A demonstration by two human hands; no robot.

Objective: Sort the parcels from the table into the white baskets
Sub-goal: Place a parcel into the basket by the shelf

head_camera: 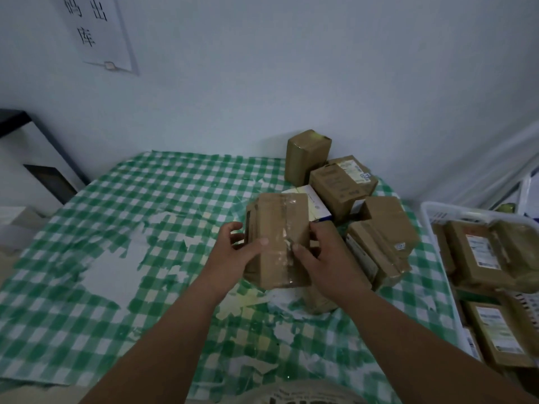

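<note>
Above the checked table (122, 217), the left hand (233, 252) and right hand (323, 258) grip a taped parcel (277, 237), fingers curled round its sides. Keeping both grips firm should carry it level to the white basket (428, 217) at right.

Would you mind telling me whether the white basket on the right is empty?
Not empty: the white basket already holds several brown parcels with labels facing up.

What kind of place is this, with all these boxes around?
Probably a small parcel sorting or dispatch room. Taped brown parcels are piled on a table with a green checked cloth, a white basket on the right already holds labelled parcels, and a printed paper sign hangs on the wall.
</note>
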